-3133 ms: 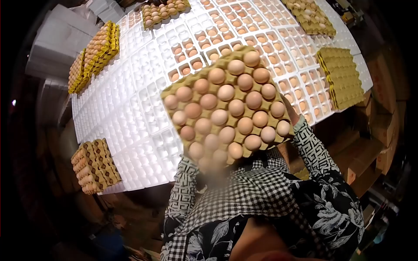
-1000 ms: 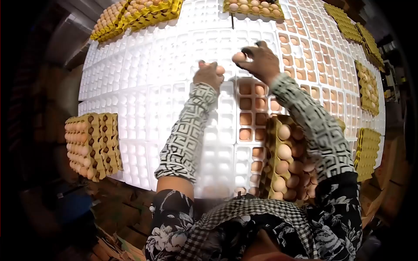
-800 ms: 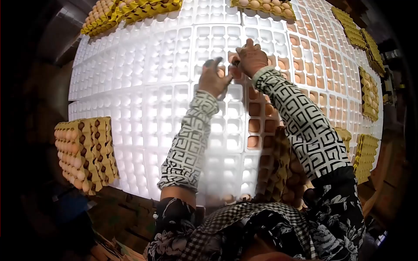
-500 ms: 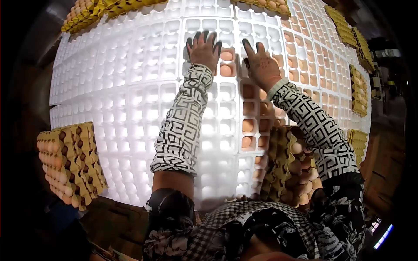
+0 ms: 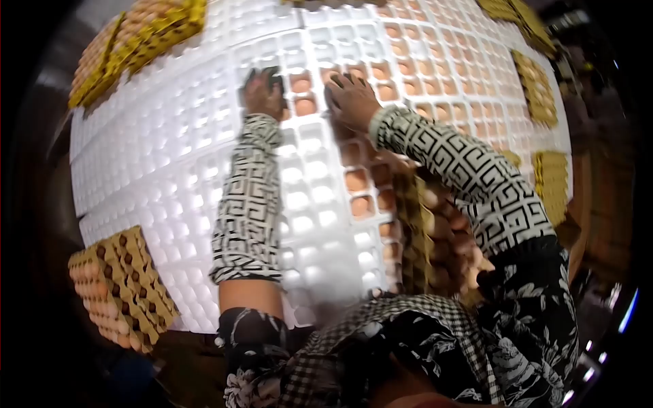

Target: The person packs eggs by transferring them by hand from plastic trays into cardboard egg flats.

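My left hand (image 5: 264, 95), blurred with dark fingertips, is over the white foam egg trays (image 5: 299, 183). Its fingers look apart, and I make out nothing in them. To its right, two brown eggs (image 5: 303, 106) sit one below the other in their cells. My right hand (image 5: 351, 100) is bent over the tray one section further right, fingers slightly spread. At its fingertips lie more brown eggs (image 5: 358, 72); what is under the palm is hidden. Below the right forearm, several eggs (image 5: 356, 180) fill cells beside a stack of pulp egg cartons (image 5: 411, 231).
Tilted pulp cartons of eggs (image 5: 122, 289) stand at the near left edge. Yellow cartons (image 5: 153, 41) with eggs are at the far left. More cartons (image 5: 534, 88) line the right side. Rows of egg-filled cells (image 5: 435, 68) stretch across the far right.
The view has shifted, so the trays appear further left. My right hand's fingers, stretched forward before, are now bent down by the eggs. Eggs now show at its fingertips.
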`<action>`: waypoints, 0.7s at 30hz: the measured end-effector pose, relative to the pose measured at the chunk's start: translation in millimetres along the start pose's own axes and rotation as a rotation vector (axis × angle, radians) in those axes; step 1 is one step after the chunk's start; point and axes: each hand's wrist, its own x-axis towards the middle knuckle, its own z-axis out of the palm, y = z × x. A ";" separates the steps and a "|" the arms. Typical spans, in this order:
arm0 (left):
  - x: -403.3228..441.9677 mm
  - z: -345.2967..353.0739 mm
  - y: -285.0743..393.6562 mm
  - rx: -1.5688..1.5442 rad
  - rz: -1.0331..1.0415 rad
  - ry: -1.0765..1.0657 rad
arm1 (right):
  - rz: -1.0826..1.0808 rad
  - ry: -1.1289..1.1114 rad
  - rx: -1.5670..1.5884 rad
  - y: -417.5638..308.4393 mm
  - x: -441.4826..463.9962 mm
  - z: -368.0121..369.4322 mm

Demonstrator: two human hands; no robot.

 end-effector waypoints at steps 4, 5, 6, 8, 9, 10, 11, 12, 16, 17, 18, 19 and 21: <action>-20.8 -38.7 69.9 -0.438 -0.279 -0.064 | 0.071 -0.045 0.520 40.1 -15.1 -154.6; -31.5 -67.6 121.0 -0.584 -0.260 -0.120 | 0.078 -0.081 0.780 56.0 -39.9 -213.2; -44.7 -88.8 162.9 -0.612 -0.172 -0.203 | 0.140 -0.043 0.837 72.2 -68.4 -259.4; -81.2 -88.8 211.6 -0.808 0.126 -0.355 | 0.322 -0.033 0.777 115.7 -135.2 -302.9; -82.8 -103.0 247.6 -0.493 0.385 -0.454 | 0.444 -0.056 0.627 119.4 -165.3 -317.7; -95.7 -103.7 273.4 -0.226 0.413 -0.503 | 0.543 -0.144 0.538 110.2 -190.0 -322.4; -101.7 -101.5 293.9 -0.103 0.384 -0.552 | 0.641 -0.224 0.442 98.1 -216.6 -324.3; -101.9 -97.0 305.6 -0.135 0.314 -0.620 | 0.544 -0.240 0.237 88.2 -239.8 -313.4; -97.9 -104.0 327.9 -0.041 0.220 -0.800 | 0.424 -0.353 -0.073 59.1 -267.4 -269.2; -104.4 -102.8 323.4 -0.008 0.251 -0.759 | 0.402 -0.372 -0.065 59.9 -267.4 -269.4; -109.3 -106.1 322.2 0.089 0.318 -0.715 | 0.377 -0.387 -0.063 62.8 -266.1 -271.4; -112.3 -106.6 322.0 0.076 0.346 -0.663 | 0.430 -0.287 0.163 70.4 -271.5 -272.4; -118.9 -104.9 318.3 0.040 0.401 -0.570 | 0.533 -0.095 0.615 92.9 -294.1 -275.5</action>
